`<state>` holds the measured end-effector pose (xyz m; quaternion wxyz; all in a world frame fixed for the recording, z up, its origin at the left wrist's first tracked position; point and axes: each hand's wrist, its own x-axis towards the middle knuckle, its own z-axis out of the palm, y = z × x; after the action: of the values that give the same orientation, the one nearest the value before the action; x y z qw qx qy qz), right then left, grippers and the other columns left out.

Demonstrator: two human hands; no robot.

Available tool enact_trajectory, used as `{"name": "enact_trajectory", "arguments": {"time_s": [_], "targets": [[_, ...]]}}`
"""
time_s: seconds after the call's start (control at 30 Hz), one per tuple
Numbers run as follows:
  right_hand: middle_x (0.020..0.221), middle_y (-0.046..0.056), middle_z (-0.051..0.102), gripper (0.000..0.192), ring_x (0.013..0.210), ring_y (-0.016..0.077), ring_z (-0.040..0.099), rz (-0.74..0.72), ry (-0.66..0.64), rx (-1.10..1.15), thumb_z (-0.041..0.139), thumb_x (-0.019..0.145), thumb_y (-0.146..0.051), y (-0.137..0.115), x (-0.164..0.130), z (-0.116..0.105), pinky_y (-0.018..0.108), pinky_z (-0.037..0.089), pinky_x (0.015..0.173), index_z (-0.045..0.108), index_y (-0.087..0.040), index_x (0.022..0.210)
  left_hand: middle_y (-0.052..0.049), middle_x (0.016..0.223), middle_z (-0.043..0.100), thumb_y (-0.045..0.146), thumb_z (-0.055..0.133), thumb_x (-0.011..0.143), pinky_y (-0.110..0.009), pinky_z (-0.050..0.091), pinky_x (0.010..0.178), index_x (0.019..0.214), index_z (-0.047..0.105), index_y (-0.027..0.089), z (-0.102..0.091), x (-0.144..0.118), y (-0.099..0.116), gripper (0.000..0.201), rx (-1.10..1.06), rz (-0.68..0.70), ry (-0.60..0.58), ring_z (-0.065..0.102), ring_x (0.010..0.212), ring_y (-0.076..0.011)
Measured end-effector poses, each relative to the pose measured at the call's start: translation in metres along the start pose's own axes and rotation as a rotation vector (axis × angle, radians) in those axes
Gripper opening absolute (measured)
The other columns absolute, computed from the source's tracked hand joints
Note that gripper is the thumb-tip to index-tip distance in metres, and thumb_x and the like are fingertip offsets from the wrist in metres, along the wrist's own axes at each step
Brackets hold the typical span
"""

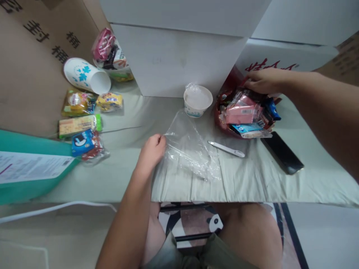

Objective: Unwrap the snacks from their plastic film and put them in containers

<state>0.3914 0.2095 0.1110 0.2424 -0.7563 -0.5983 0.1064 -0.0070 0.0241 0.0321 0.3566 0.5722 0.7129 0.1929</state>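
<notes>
My left hand is closed in a pinch on the edge of a clear plastic bag, which lies crumpled and flat on the cloth. My right hand reaches to the back of a red basket heaped with packaged snacks. Its fingers curl down at the basket's far side, and what they grip is hidden. A pink packet lies on top of the heap. Between bag and basket rests a white craft knife. Behind the bag stands a paper bowl with clear plastic in it.
On the left are a tipped paper cup, a yellow snack packet, a biscuit packet and a blue packet. A filled snack tub stands behind. White boxes border the back. A black phone lies right.
</notes>
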Motion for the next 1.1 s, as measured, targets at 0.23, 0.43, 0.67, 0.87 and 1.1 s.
{"name": "enact_trajectory", "arguments": {"time_s": [0.23,0.43,0.67,0.87,1.1], "targets": [[0.121,0.025,0.069,0.042,0.130,0.0396,0.057,-0.065,-0.103,-0.507,0.059,0.077,-0.032,-0.042,-0.043,-0.021,0.060,0.037,0.088,0.055,0.001,0.052,0.002,0.058,0.050,0.039,0.046,0.091,-0.030,0.030,0.061,0.061,0.047,0.022,-0.003,0.000,-0.004,0.034,-0.005,0.007,-0.002,0.045,0.060,-0.0161],[0.117,0.013,0.079,0.032,0.114,0.0237,0.073,-0.457,0.262,-0.049,0.049,0.094,-0.025,-0.064,-0.160,-0.028,0.047,0.049,0.094,0.075,-0.011,0.106,0.001,0.060,0.054,0.038,0.052,0.087,-0.030,0.031,0.062,0.063,0.055,0.022,-0.011,-0.008,0.004,0.028,0.028,-0.013,-0.003,0.049,0.062,-0.0171],[0.132,0.017,0.072,0.041,0.123,0.0346,0.067,-0.590,-0.298,0.084,0.067,0.088,-0.041,-0.057,-0.335,0.083,0.057,0.053,0.106,0.068,-0.017,0.122,-0.005,0.073,0.062,0.033,0.062,0.083,-0.033,0.040,0.071,0.088,0.066,0.023,-0.015,-0.012,-0.013,0.012,0.113,-0.017,0.172,0.058,0.074,-0.0236],[0.097,0.011,0.078,0.025,0.093,0.0266,0.072,-0.462,-0.259,0.201,0.050,0.095,-0.031,-0.041,-0.324,0.099,0.042,0.056,0.088,0.073,-0.020,0.094,-0.007,0.111,0.062,0.030,0.061,0.084,-0.034,0.051,0.098,0.097,0.064,0.024,-0.019,-0.048,-0.015,0.015,-0.127,0.458,0.556,0.062,0.107,-0.0215],[0.110,0.012,0.077,0.033,0.103,0.0272,0.071,-0.521,-0.257,0.331,0.055,0.092,-0.037,-0.025,-0.318,0.089,0.043,0.054,0.093,0.070,-0.019,0.115,0.000,0.074,0.059,0.021,0.058,0.079,-0.020,0.043,0.049,0.089,0.056,0.022,-0.010,-0.040,-0.007,0.010,-0.671,-0.165,0.136,0.061,0.063,-0.0123]]}}
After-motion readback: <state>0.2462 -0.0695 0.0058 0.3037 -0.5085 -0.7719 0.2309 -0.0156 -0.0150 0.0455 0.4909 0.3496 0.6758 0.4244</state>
